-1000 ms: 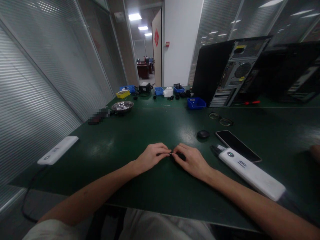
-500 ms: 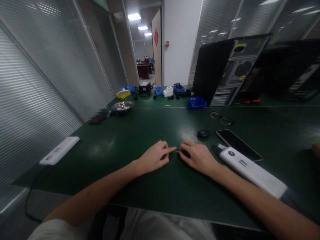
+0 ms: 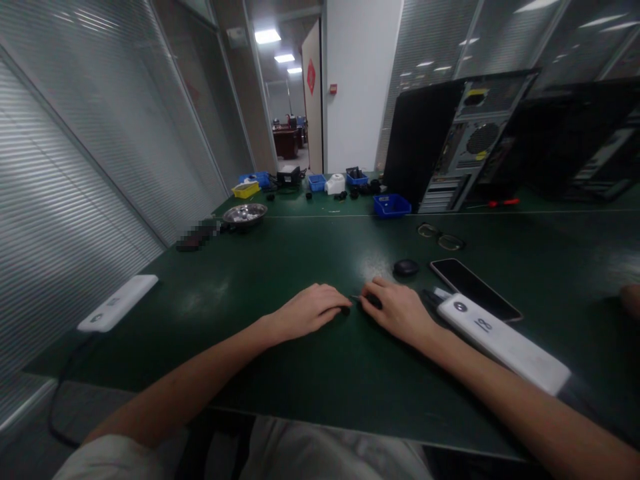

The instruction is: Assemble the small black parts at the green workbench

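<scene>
My left hand (image 3: pixel 313 310) rests low over the green table (image 3: pixel 280 267), its fingers closed together. A small black piece (image 3: pixel 345 311) shows under its fingertips; its kind is too small to tell. Just to the right is my right hand (image 3: pixel 397 310), thumb and fingers pinched. From them a thin, pale pointed thing (image 3: pixel 355 297) sticks out toward the left fingertips, and a dark shape shows inside the curled fingers. Whether the pale point touches the black piece I cannot tell.
Around my right arm lie a white power bank marked 18 (image 3: pixel 500 340), a phone (image 3: pixel 475 287), a black round case (image 3: pixel 406 267) and glasses (image 3: pixel 441 236). A metal bowl (image 3: pixel 245 213), a blue bin (image 3: pixel 392 206) and a computer tower (image 3: pixel 450 147) stand farther back. Another person's hand (image 3: pixel 630 297) is at right.
My left index finger was stretched out toward the right hand; now the left fingers are drawn together over the black piece. My right hand stays in nearly the same place.
</scene>
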A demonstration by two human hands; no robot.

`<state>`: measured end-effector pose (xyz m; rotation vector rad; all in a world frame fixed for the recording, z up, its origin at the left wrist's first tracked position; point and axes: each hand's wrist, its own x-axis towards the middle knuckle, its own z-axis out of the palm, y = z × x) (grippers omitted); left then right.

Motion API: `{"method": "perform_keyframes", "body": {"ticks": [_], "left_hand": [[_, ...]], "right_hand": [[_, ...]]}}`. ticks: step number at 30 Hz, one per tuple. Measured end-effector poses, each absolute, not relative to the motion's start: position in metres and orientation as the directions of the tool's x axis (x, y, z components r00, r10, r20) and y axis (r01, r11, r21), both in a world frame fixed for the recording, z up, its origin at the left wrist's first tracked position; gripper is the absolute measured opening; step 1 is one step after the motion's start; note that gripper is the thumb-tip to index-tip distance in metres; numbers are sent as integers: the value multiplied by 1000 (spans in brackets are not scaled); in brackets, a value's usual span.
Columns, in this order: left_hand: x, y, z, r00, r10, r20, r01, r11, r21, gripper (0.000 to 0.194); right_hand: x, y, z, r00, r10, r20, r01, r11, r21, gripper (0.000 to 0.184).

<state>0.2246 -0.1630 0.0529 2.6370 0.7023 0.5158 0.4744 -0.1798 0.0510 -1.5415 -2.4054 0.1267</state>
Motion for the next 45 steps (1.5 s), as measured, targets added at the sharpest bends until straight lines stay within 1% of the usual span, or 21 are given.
{"method": "perform_keyframes", "body": {"ticks": [2, 4, 7, 10, 12, 14, 16, 20, 24, 26, 29, 32, 37, 39, 45], "left_hand": [[210, -156, 54, 797, 557, 235, 430, -795, 428, 33], [180, -142, 51, 744, 628, 230, 506, -753, 421, 34], [102, -113, 43, 574, 782, 244, 690, -622, 369, 36], [4, -87, 34, 267, 923, 279, 900, -342, 270, 37], [-55, -79, 31, 57, 955, 290, 975, -115, 190, 38], [-96, -77, 30, -161, 944, 287, 980, 119, 159, 39], [-118, -79, 30, -271, 921, 279, 959, 233, 161, 39], [-121, -81, 30, -306, 908, 286, 948, 262, 180, 39], [-113, -80, 30, -323, 881, 346, 941, 261, 215, 37], [-112, -81, 30, -310, 872, 378, 946, 246, 210, 35], [-115, -81, 29, -281, 868, 410, 958, 225, 181, 34], [-118, -79, 27, -242, 880, 410, 970, 201, 140, 37], [-116, -73, 26, -182, 917, 354, 979, 202, -20, 44], [-111, -72, 27, -177, 924, 340, 975, 211, -64, 45], [-102, -76, 33, -185, 934, 305, 971, 222, -91, 43]], "right_hand": [[475, -180, 52, -391, 901, 189, 870, 428, -244, 21], [476, -180, 52, -394, 900, 185, 863, 432, -263, 21], [478, -179, 53, -404, 898, 175, 853, 439, -283, 21], [478, -179, 52, -405, 898, 174, 848, 440, -295, 21], [478, -179, 52, -405, 897, 176, 845, 441, -301, 21], [477, -179, 52, -406, 896, 181, 845, 443, -300, 22], [477, -179, 51, -403, 897, 182, 848, 441, -294, 21], [477, -180, 52, -403, 899, 172, 850, 437, -293, 22], [476, -179, 53, -408, 898, 166, 847, 440, -298, 23], [476, -179, 53, -407, 898, 168, 847, 440, -298, 22], [475, -179, 53, -405, 898, 173, 847, 440, -299, 22], [475, -179, 53, -407, 896, 177, 844, 443, -301, 22], [476, -179, 53, -407, 896, 175, 843, 443, -305, 22], [476, -179, 52, -408, 896, 176, 844, 443, -302, 22], [476, -180, 51, -403, 898, 176, 852, 438, -286, 21]]}}
